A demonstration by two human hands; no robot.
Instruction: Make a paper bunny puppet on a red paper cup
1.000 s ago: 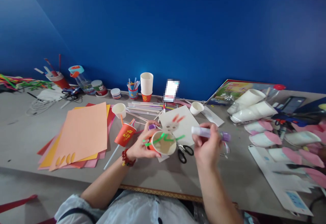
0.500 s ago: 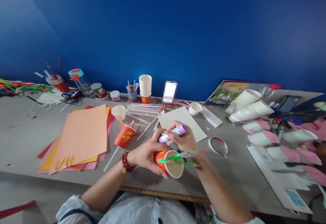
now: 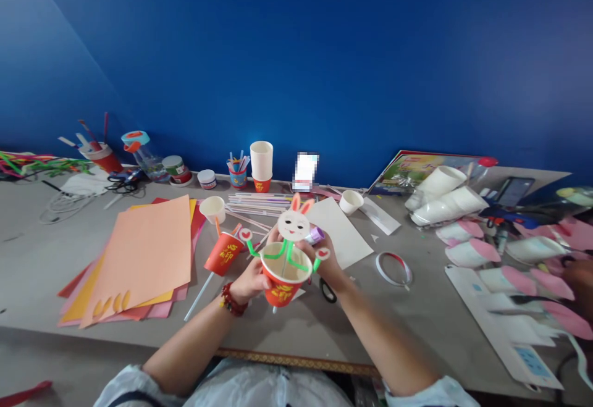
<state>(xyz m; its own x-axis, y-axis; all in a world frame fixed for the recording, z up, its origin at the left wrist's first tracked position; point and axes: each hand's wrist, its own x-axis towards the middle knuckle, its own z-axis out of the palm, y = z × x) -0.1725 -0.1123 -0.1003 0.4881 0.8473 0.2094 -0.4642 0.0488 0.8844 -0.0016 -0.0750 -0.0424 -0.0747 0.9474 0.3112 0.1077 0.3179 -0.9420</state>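
My left hand (image 3: 251, 282) is closed round the side of a red paper cup (image 3: 280, 289), held upright above the table. A paper rabbit head (image 3: 293, 226) with orange ears rises over the cup's rim. Green bent arms (image 3: 296, 260) reach out to both sides, ending in round white paws with red hearts. Behind the cup, my right hand (image 3: 331, 262) is closed on a glue stick (image 3: 315, 235), of which the purple end shows; most of its fingers are hidden. Black scissors (image 3: 328, 291) lie on the table below my right wrist.
Stacked coloured paper (image 3: 152, 259) lies at left, near a second red cup (image 3: 223, 254) with a straw. A white sheet (image 3: 343, 231) and a roll of tape (image 3: 393, 269) are at right. Bagged white cups (image 3: 447, 200) and pink-and-white cup pieces (image 3: 472, 252) lie farther right.
The cup has turned from tipped sideways to upright, its rabbit face now towards me. My right hand has brought the glue stick in from the right to behind the cup.
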